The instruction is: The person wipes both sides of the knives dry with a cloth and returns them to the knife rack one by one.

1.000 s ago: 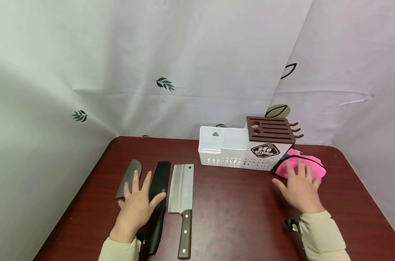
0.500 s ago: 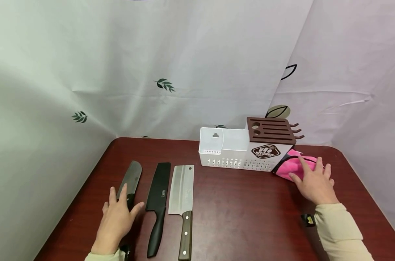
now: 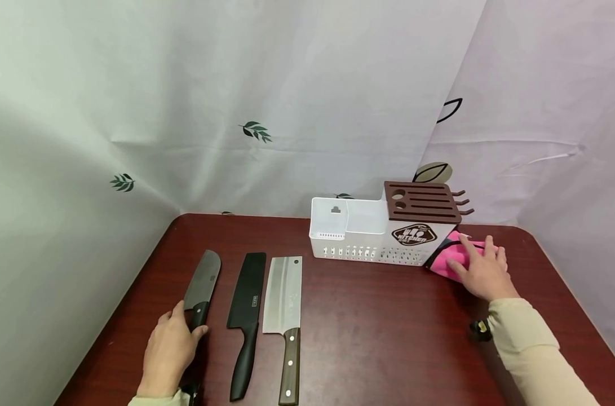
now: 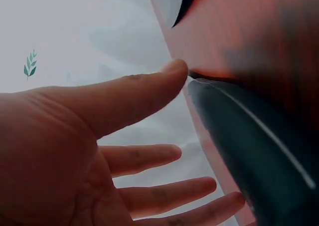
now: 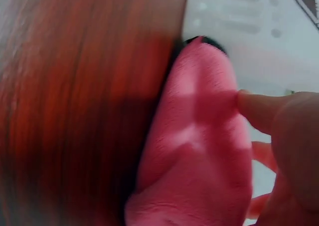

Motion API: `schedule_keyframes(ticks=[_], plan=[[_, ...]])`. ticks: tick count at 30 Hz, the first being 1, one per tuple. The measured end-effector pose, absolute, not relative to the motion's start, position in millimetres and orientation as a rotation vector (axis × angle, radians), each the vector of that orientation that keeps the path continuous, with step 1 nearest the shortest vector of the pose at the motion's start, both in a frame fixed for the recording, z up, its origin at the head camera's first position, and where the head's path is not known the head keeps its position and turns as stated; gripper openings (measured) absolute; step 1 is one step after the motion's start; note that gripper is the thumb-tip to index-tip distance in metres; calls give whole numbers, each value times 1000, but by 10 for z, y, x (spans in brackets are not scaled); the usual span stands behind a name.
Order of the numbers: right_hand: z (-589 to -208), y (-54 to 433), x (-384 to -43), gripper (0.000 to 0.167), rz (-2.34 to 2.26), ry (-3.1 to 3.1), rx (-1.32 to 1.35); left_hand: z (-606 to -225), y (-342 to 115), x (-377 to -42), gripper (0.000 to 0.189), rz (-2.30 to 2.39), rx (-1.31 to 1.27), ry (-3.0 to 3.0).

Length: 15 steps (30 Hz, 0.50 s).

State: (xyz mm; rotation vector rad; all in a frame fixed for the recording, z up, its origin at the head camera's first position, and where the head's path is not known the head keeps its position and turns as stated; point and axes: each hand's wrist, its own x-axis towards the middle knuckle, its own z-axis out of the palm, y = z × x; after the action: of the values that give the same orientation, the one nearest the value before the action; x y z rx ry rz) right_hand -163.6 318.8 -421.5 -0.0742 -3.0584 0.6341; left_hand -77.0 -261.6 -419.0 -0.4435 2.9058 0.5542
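Note:
In the head view my left hand (image 3: 166, 347) hovers at the black handle of a grey-bladed kitchen knife (image 3: 203, 279) lying at the left of the table. The left wrist view has the dark handle (image 4: 249, 136) beyond the outstretched thumb and straight fingers, which are not curled round it. At the right, my right hand (image 3: 487, 276) is over a folded pink cloth (image 3: 446, 265) with black edging. Seen from the right wrist, the thumb tip meets the side of the cloth (image 5: 194, 131), and the other fingers are partly hidden behind it.
A black knife (image 3: 246, 293) and a wooden-handled cleaver (image 3: 283, 296) lie side by side, handles towards me. Against the back stands a white knife holder (image 3: 365, 248) with a brown slotted top (image 3: 423, 202) and side hooks, close beside the cloth. Curtains hang behind the table (image 3: 368, 338).
My left hand has moved left and back from over the knives to the left knife's handle, its fingers closer together. My right hand has shifted right across the pink cloth, then slightly back left.

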Motion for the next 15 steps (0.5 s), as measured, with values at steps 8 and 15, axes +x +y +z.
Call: schedule_keyframes(ticks=[8,15], plan=[[-4259,3268,-1719,73,598,-3138,-51,-4225,-2622,-756,75,531,-462,2889],[-4322,3309,-1794,80,623,-3185,-61,-4248,-2644,-761,65,535,-474,2843]])
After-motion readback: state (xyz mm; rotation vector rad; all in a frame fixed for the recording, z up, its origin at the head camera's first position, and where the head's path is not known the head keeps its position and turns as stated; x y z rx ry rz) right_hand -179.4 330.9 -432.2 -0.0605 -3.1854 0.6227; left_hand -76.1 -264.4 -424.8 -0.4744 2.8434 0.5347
